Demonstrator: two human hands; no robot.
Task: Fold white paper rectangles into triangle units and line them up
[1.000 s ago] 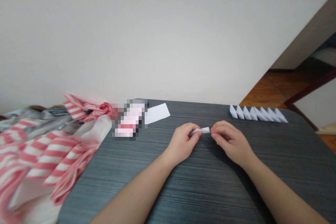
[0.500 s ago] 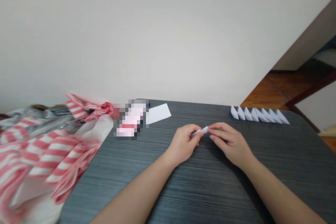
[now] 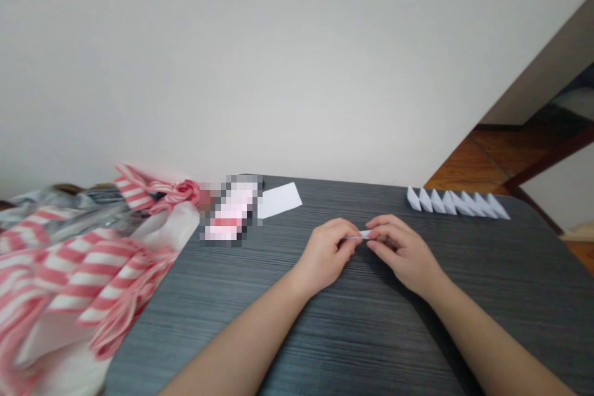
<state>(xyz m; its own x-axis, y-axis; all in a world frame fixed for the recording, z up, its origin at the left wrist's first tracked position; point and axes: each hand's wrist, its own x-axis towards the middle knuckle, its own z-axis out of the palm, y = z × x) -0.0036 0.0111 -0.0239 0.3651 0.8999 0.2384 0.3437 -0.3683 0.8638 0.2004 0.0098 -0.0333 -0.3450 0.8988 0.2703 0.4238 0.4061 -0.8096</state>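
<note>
Because it is slim, my left hand pinches the folded white paper strip. Close by, my right hand seemingly grips its other end.

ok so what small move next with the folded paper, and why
Perhaps pinch the folded paper by its exposed right end with the right hand: the left hand grips the other end, and the right's fingertips are close by.
</note>
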